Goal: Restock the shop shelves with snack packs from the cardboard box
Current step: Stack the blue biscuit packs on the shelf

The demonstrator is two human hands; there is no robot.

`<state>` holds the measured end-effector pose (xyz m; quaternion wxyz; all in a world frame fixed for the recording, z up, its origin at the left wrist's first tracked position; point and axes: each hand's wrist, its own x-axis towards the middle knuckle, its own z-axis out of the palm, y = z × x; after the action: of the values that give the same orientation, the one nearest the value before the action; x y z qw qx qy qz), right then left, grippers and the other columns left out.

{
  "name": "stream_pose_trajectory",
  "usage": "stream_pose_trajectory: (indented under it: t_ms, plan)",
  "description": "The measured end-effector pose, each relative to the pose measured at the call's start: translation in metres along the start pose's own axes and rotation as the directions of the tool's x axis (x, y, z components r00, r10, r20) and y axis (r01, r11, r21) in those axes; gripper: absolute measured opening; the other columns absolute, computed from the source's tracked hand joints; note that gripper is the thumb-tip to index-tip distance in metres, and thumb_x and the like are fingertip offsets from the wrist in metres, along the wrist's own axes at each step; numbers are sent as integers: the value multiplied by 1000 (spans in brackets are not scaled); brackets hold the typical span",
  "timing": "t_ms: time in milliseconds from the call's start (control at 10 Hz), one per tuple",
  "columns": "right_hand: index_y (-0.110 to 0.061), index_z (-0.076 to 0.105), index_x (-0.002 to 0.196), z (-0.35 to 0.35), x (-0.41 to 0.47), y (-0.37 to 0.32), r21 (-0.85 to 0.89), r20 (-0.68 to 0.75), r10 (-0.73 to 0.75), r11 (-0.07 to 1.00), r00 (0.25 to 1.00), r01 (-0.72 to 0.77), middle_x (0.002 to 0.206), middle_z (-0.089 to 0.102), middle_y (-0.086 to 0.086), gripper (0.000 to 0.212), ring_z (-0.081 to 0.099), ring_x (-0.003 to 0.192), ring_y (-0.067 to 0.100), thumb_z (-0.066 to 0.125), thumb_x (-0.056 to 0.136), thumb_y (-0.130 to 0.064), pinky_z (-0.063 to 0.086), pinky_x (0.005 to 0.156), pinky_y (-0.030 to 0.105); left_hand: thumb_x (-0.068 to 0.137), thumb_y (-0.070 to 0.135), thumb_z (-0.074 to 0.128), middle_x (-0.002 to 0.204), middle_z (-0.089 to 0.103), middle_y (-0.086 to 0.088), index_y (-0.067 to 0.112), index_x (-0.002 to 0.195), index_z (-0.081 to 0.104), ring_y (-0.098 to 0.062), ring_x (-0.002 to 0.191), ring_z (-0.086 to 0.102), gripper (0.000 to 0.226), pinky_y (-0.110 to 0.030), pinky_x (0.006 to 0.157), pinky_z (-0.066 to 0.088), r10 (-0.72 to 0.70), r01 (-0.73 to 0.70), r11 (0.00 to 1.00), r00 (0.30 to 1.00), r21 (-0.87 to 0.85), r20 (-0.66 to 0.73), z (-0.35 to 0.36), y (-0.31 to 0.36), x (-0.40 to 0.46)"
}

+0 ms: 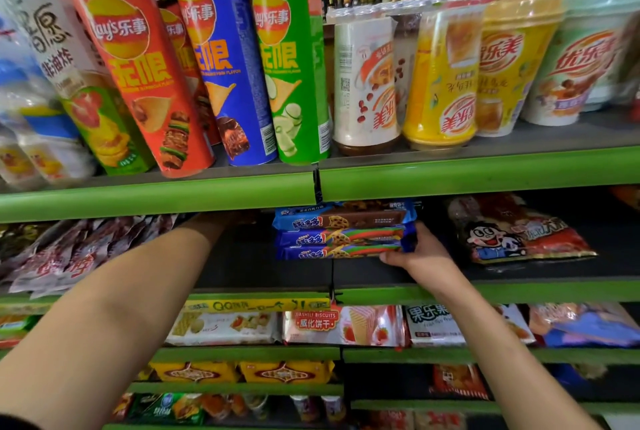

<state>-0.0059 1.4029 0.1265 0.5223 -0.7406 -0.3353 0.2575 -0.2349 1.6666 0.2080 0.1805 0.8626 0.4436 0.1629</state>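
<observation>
Head cam, only view. Right hand (420,258) was at the right end of a stack of blue biscuit packs (341,233) on the second shelf (485,292) w/ green front edge. Thumb under the bottom pack, fingers up against the stack's right end, so it held the stack. Three packs showed, lying flat one on another: top one w/ brown chocolate print, two below w/ rainbow stripe. Stack sat about mid-shelf, just under the top shelf (485,175) edge; can't tell if the bottom pack touched the shelf board.

Left forearm (114,294) reached up and in from lower left, into the same shelf level left of the stack. Left hand (239,216) was mostly lost in shadow under the top shelf edge; can't tell if wide or closed, or whether it held anything.

Left of the arm: reddish snack bags (69,256). Right of the stack, well apart: a red bag w/ cartoon face (512,230), lying flat.

Top shelf: chip tubes, red (138,62), blue (218,58), green (291,58), upright side by side; right of them, milk-tea cups (446,76). Lower shelves: wafer packs (346,325) and other biscuit packs.
</observation>
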Motion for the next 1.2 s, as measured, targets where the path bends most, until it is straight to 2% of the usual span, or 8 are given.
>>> stream_pose_trajectory:
  t_ms: [200,400,500,700,800,1000,1100,1200]
  plan:
    - [-31,53,108,-1,1,1,-4,-14,-11,1000,1000,11,97,64,-19,54,61,89,0,90,71,-20,45,73,24,106,12,49,163,26,-24,-3,152,34,-33,149,28,50,-24,107,17,20,-38,987,993,155,116,-12,18,-25]
    - [-29,54,109,1,4,4,3,-41,-11,1000,999,11,95,64,-20,55,60,87,-2,91,69,-18,44,71,24,98,23,66,141,52,-4,14,135,56,-25,130,49,39,-23,110,36,-109,28,968,942,250,317,-15,-14,-7]
    - [-27,53,110,1,4,4,-21,-55,-36,999,998,35,96,62,-19,57,59,86,1,91,68,-21,44,70,23,90,24,71,101,68,-9,15,86,64,-22,84,58,12,-21,66,46,-204,89,949,904,302,375,-10,-26,-15]
    - [-28,53,117,0,7,7,-28,-31,-35,999,999,34,108,65,-10,62,63,101,17,91,69,-25,46,87,32,81,31,77,139,60,-12,16,141,55,-29,120,58,65,-27,91,44,-145,77,964,955,255,260,-19,-26,-38]
    - [-33,55,103,-1,6,7,-30,-35,-48,998,998,47,105,65,-14,51,64,97,12,91,69,-24,48,81,31,77,38,78,140,60,-13,16,142,52,-30,120,59,73,-32,93,49,-162,106,955,969,278,186,-26,-25,-49]
    - [-14,48,134,7,-20,2,-66,-307,-243,970,920,234,129,51,13,63,57,114,25,81,80,-11,48,99,41,72,32,81,131,64,-16,17,143,42,-33,109,64,83,-36,83,53,-104,80,948,993,309,60,-49,-27,-102]
    - [-33,48,122,18,-52,-5,-1,-401,-366,917,840,399,125,46,6,48,53,100,1,71,88,-9,46,90,28,71,36,81,119,61,-15,18,135,42,-36,103,62,77,-34,70,42,-35,46,927,999,373,-37,-52,-32,-134]
    - [-44,50,99,31,-77,-16,29,-312,-423,891,851,453,105,54,0,36,54,91,2,65,93,-11,44,77,20,66,34,84,111,60,-11,17,128,50,-35,99,61,72,-36,70,42,137,-77,899,984,431,-110,-46,-38,-161]
